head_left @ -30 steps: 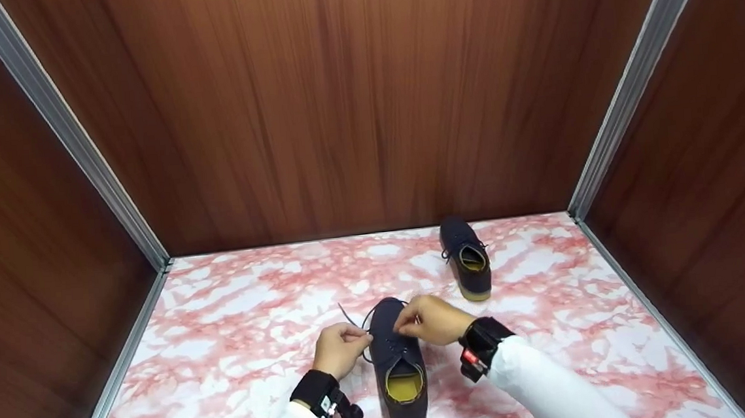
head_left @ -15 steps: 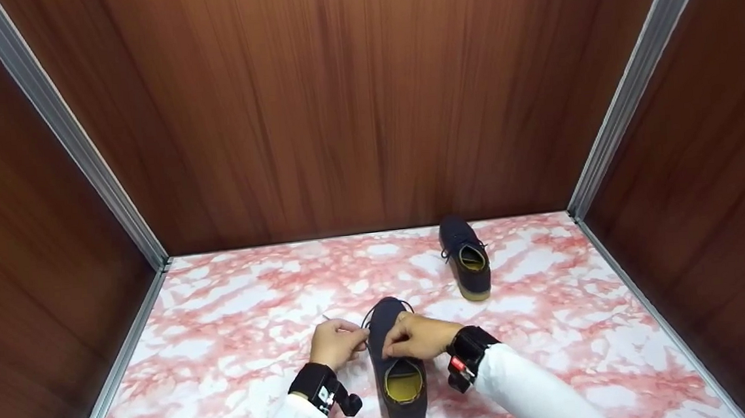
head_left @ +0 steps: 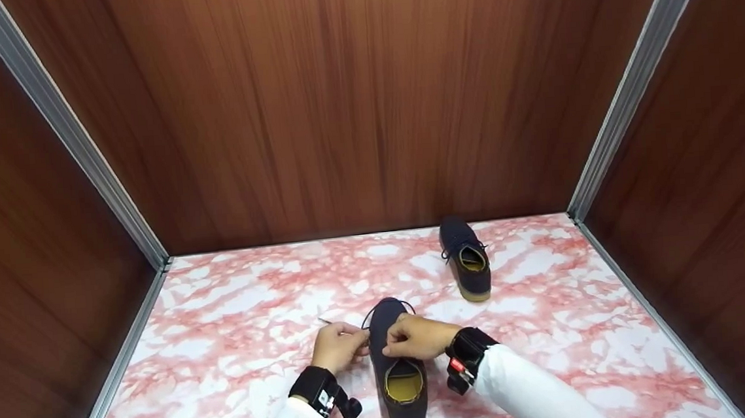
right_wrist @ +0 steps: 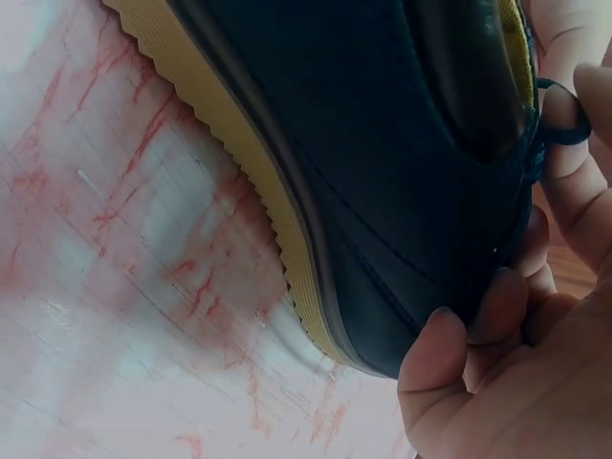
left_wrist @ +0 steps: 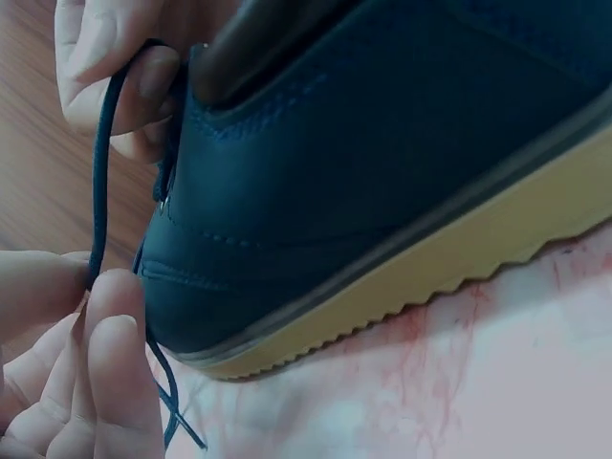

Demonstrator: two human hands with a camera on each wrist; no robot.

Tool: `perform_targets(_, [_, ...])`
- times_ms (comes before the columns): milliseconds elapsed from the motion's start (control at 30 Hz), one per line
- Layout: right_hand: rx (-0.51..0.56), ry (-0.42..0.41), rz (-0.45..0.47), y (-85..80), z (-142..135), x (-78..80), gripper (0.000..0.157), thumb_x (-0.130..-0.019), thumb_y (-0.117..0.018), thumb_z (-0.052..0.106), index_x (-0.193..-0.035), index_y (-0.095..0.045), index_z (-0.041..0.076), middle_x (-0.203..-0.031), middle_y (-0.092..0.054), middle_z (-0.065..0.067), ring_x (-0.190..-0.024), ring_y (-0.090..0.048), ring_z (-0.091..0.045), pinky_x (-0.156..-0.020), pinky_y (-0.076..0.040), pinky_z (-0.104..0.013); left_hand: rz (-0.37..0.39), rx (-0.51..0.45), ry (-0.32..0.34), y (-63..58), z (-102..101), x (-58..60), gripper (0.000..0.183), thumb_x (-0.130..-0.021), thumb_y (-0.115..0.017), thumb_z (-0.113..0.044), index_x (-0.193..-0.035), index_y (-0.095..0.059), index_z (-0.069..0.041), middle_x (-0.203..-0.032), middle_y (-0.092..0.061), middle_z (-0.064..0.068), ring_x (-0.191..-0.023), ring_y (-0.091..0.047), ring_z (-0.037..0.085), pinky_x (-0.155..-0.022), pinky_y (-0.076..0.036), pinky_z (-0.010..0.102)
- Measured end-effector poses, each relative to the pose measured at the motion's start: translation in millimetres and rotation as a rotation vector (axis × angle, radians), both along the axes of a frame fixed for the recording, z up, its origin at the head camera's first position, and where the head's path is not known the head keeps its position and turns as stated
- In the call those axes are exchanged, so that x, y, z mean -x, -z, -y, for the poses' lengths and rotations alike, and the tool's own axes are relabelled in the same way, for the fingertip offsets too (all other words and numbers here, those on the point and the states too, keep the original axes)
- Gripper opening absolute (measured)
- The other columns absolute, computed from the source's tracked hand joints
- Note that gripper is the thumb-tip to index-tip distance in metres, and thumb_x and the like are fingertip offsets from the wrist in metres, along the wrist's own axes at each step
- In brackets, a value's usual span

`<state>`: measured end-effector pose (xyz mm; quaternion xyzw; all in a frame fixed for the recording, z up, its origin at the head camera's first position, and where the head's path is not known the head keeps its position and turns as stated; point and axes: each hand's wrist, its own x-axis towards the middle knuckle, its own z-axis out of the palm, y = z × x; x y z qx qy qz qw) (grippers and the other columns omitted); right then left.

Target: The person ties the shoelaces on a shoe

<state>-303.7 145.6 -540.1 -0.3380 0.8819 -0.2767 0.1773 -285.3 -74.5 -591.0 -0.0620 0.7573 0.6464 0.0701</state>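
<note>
A dark navy lace-up shoe (head_left: 408, 417) with a yellow insole stands on the floor, toe pointing away. At its left side my left hand (head_left: 339, 348) pinches a shoelace (left_wrist: 101, 172) between thumb and fingertips. The lace runs taut from there up to my right hand (head_left: 421, 337), which lies over the shoe's lacing and hides most of it. In the right wrist view the right thumb and forefinger pinch a small lace loop (right_wrist: 566, 134) by the opening, while other fingers rest against the upper. Loose lace hangs by the toe in the left wrist view.
A matching navy shoe (head_left: 475, 280), its laces in place, stands farther back to the right. Brown wood-grain panels (head_left: 339, 106) with grey metal corner strips enclose the red-and-white patterned surface (head_left: 243, 323) at the back and both sides.
My right hand has come down and nearer to the shoe's opening, mostly in the first half second. The left hand has shifted slightly left, and the lace end beside it now lies lower.
</note>
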Motion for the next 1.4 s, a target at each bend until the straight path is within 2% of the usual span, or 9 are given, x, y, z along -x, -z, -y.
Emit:
perform_targets(133, [0.016,0.002,-0.005,0.7,-1,0.5,0.031,-0.100,-0.067,0.032,-0.076,-0.068,0.012,-0.084,-0.047,0.010,-0.079,-0.043,-0.001,-0.070,-0.037,-0.018,0.004,0.001,-0.038,-1.7,5,0.8,0.020,-0.095,-0.070,-0.014,-0.102,-0.071,0.005,-0.081,-0.077,0.007,-0.060,-0.068,0.008,-0.058,-0.062,0.030])
perform_targets(233, [0.028,-0.004,-0.008,1.6,-1,0.9,0.031,-0.101,-0.067,0.030,-0.076,-0.067,0.011,-0.086,-0.047,0.009,-0.080,-0.044,-0.002,-0.071,-0.038,-0.019,-0.013,0.013,-0.065,-2.1,10,1.6,0.023,-0.095,-0.067,-0.012,-0.105,-0.070,0.009,-0.085,-0.078,0.014,-0.061,-0.069,0.009,-0.060,-0.062,0.030])
perform_targets(333, [0.028,-0.004,-0.002,2.7,-2,1.2,0.030,-0.101,-0.065,0.029,-0.077,-0.068,0.011,-0.088,-0.048,0.008,-0.081,-0.044,-0.003,-0.072,-0.039,-0.020,-0.032,0.041,-0.083,-1.3,15,2.4,0.020,-0.093,-0.065,-0.010,-0.102,-0.070,0.007,-0.087,-0.078,0.017,-0.063,-0.071,0.011,-0.062,-0.063,0.031])
perform_targets(500, [0.027,0.006,0.003,5.9,-2,2.1,0.027,-0.101,-0.062,0.026,-0.080,-0.072,0.012,-0.090,-0.050,0.007,-0.082,-0.045,-0.002,-0.074,-0.040,-0.020,-0.121,0.201,-0.069,2.1,18,7.0,0.011,-0.090,-0.067,-0.011,-0.093,-0.072,-0.002,-0.078,-0.075,0.006,-0.064,-0.070,0.011,-0.059,-0.060,0.027])
perform_targets(600, [0.051,0.004,-0.001,6.6,-3,1.7,0.025,-0.100,-0.062,0.023,-0.081,-0.074,0.011,-0.091,-0.055,0.005,-0.084,-0.046,-0.002,-0.077,-0.041,-0.020,-0.200,0.344,-0.049,3.5,17,10.9,0.007,-0.087,-0.070,-0.012,-0.088,-0.074,-0.007,-0.074,-0.072,0.001,-0.066,-0.067,0.009,-0.064,-0.056,0.026])
perform_targets(733, [0.076,0.006,0.004,6.7,-4,0.8,0.025,-0.099,-0.061,0.021,-0.083,-0.076,0.010,-0.091,-0.058,0.003,-0.085,-0.046,-0.001,-0.079,-0.041,-0.021,-0.268,0.479,-0.047,4.0,12,16.1,0.005,-0.084,-0.074,-0.014,-0.087,-0.075,-0.011,-0.078,-0.073,0.000,-0.073,-0.065,0.012,-0.075,-0.054,0.032])
perform_targets(1000, [0.076,0.024,0.016,9.4,-5,0.9,0.024,-0.098,-0.059,0.018,-0.085,-0.078,0.011,-0.091,-0.056,0.007,-0.085,-0.047,0.000,-0.080,-0.042,-0.020,-0.298,0.484,-0.006,7.6,0,27.6,0.019,-0.086,-0.074,-0.008,-0.104,-0.073,-0.001,-0.094,-0.078,0.010,-0.087,-0.073,0.023,-0.083,-0.059,0.038])
perform_targets(1133, [0.090,0.009,0.005,10.6,-5,0.6,0.023,-0.097,-0.059,0.016,-0.085,-0.078,0.011,-0.091,-0.058,0.004,-0.085,-0.047,0.000,-0.080,-0.042,-0.020,-0.299,0.482,0.022,10.3,-6,32.8,0.026,-0.086,-0.075,-0.006,-0.109,-0.069,0.002,-0.100,-0.079,0.016,-0.093,-0.076,0.029,-0.086,-0.060,0.041])
perform_targets(1400, [0.108,0.027,0.025,11.4,-6,1.3,0.022,-0.097,-0.060,0.015,-0.086,-0.078,0.009,-0.091,-0.058,0.002,-0.085,-0.048,-0.001,-0.079,-0.042,-0.020,-0.255,0.515,0.014,10.5,-10,37.9,0.027,-0.084,-0.066,-0.003,-0.111,-0.070,-0.001,-0.087,-0.078,0.011,-0.077,-0.071,0.022,-0.074,-0.056,0.035])
